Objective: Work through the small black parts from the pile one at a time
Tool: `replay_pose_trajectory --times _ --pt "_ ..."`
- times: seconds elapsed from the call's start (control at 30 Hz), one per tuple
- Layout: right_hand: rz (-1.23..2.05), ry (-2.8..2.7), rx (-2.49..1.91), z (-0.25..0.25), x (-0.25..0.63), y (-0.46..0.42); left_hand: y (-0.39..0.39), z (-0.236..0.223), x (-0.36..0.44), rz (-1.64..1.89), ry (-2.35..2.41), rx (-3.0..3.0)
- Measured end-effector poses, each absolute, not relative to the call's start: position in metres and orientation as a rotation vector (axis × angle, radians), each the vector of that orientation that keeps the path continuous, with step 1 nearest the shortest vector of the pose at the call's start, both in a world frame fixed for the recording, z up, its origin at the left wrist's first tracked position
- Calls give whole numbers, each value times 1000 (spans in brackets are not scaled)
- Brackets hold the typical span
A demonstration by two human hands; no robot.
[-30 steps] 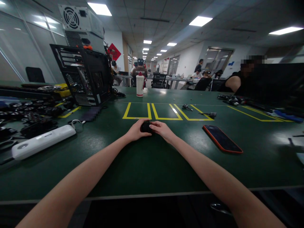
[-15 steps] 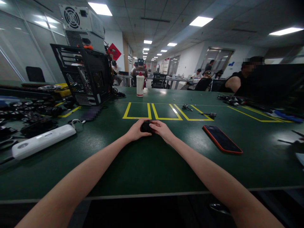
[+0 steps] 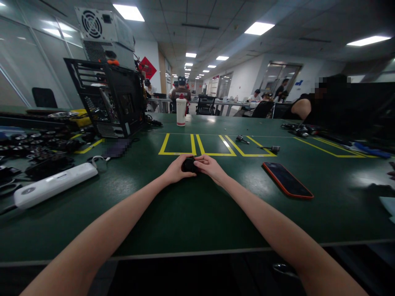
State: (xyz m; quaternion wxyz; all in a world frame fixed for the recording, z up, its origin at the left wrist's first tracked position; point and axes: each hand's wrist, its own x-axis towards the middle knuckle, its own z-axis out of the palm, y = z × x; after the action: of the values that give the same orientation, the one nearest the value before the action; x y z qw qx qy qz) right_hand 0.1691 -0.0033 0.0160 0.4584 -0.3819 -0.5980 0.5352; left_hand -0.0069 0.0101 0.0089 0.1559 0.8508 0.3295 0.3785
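Note:
A small, dark, roundish object is held between my two hands, just above or on the green table; its kind is too dark to make out. Around its left side curls my left hand, thumb below and fingers above. From the right, my right hand pinches its edge with thumb and fingertips. Beyond the hands lie yellow tape outlines. Two small dark parts with metal ends, one nearer the back and one farther right, rest by the right-hand outline.
A phone in an orange case lies at the right. To the left are a white power strip, a heap of dark parts and an open computer case. A white cup stands at the back. A person sits at the far right.
Both hands keep their hold on the dark object, which looks slightly turned. Dark prongs at the right edge have gone from view, and part of another person's hand shows there now.

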Motion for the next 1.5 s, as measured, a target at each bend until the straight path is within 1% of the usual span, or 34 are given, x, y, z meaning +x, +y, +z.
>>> replay_pose_trajectory --times 0.13,0.3,0.47,0.57,0.73,0.9,1.07,1.2,1.37,1.5 --pt "1286 -1437 -969 14 166 1 10 8 -6 1087 944 2436" --pt "1359 -1449 -1013 12 169 4 9 9 -6 1070 958 2442" --pt "1360 -1560 -923 16 174 -3 9 10 -7 1082 933 2448" --pt "1393 -1532 -927 17 173 -5 10 9 -7 1082 935 2450" --pt "1292 -1457 -959 13 168 1 9 9 -7 1085 941 2438" --pt "1338 -1441 -1048 12 168 6 7 12 -7 1052 961 2430" --pt "1307 -1580 -972 20 174 -3 9 10 -7 1089 938 2426" --pt "1321 -1554 -962 22 173 -7 10 8 -7 1096 935 2431" --pt "1181 -1515 -978 16 168 -1 10 8 -7 1090 927 2447" --pt "1193 -1522 -1055 16 169 2 10 9 -7 1080 945 2434"
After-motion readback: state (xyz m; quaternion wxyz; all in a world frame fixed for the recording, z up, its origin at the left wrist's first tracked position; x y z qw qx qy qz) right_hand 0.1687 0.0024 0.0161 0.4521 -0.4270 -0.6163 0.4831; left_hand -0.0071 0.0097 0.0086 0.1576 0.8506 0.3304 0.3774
